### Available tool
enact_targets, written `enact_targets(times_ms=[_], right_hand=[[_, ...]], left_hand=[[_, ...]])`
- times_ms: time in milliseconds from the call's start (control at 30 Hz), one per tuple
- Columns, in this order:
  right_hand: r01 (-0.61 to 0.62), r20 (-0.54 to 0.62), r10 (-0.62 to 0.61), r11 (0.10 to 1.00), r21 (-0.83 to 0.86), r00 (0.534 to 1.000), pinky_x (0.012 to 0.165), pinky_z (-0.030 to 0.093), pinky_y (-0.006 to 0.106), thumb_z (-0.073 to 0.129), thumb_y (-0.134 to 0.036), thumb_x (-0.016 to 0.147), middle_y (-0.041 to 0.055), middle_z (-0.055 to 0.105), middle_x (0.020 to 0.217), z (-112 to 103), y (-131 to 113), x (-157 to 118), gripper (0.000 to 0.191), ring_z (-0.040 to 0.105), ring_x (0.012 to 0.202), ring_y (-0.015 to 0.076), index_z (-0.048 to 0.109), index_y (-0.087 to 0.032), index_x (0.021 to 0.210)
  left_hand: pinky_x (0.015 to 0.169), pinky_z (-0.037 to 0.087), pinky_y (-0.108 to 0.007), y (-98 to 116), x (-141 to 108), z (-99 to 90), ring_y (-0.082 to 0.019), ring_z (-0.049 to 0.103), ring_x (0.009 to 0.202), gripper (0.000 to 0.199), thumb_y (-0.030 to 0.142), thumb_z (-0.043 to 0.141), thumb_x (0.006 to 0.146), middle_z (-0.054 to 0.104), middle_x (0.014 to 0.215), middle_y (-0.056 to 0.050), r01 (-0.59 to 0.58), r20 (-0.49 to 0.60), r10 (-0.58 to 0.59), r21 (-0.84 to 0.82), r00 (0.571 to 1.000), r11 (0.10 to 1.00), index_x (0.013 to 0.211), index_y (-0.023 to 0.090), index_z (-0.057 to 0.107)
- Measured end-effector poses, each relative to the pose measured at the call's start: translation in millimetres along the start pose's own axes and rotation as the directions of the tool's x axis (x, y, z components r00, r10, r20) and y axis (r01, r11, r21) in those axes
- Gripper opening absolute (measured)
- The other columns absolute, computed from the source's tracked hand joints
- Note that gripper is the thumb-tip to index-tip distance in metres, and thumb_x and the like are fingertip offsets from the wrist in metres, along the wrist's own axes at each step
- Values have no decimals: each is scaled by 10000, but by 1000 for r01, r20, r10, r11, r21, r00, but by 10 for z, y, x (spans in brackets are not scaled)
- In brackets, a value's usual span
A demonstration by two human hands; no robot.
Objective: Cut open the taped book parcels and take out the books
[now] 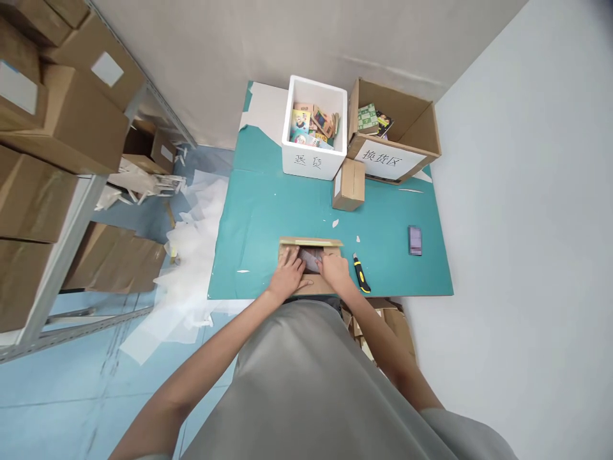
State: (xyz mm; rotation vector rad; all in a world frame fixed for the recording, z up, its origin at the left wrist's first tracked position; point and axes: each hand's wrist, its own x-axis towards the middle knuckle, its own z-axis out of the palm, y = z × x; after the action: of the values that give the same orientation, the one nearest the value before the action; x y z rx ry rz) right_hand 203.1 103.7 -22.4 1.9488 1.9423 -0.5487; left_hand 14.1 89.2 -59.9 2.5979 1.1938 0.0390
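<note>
An opened cardboard box (313, 285) lies at the table's front edge, its back flap raised. Something greyish in what looks like clear wrap (311, 260) shows inside the opening. My left hand (287, 276) rests on the box's left side, fingers spread over the flap and thumb stretched along the front. My right hand (334, 271) is closed at the right side of the opening, its fingers curled over the box's edge; the fingertips are partly hidden. A black and yellow utility knife (361, 273) lies just right of that hand.
On the green-covered table (258, 211) stand a white foam box (313, 160) of small books, a large labelled carton (393, 160) and a small closed box (349, 185). A phone (415, 241) lies right. Carton-filled shelves (90, 211) and white packing sheets (191, 255) are left.
</note>
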Motion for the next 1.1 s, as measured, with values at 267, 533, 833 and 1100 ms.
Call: enact_targets(times_ms=[267,533,833,1100], right_hand=[[-144,-68,152,983,114,986,781,478,311,498,-329,1126,140,770,1202,7,697,-377,267,751,1004,270,652,-200,1303],[-195,-163,236,953,232,958,845,499,321,457,-275,1120,142,689,1356,182,644,-384,352,721,1060,259,614,-211,1429],[-43,-480,171,963,265,861,1187,425,496,462,-255,1100,236,565,1537,170,366,-560,414,491,1442,356,647,-123,1447],[188,-384,-64,937,294,921,1069,510,384,408,-229,1139,124,720,1310,229,153,-682,357,624,1229,273,721,-210,1310]], left_hand=[[1366,213,-620,-347,-444,-189,-417,259,1673,556,404,460,1096,624,1506,-282,229,-158,-245,-114,957,967,1499,53,612],[1280,395,-552,-137,-243,-173,-400,484,1559,474,279,502,1065,659,1507,-231,172,-97,-189,-158,977,972,1479,89,629],[1208,448,-539,-101,182,-118,-356,550,1491,657,11,440,916,560,1620,-203,136,-74,-146,-125,986,983,1534,174,592],[1184,445,-470,-552,402,-298,-313,719,1180,680,77,430,938,774,1263,-169,61,1,-62,-225,998,973,1613,122,507]])
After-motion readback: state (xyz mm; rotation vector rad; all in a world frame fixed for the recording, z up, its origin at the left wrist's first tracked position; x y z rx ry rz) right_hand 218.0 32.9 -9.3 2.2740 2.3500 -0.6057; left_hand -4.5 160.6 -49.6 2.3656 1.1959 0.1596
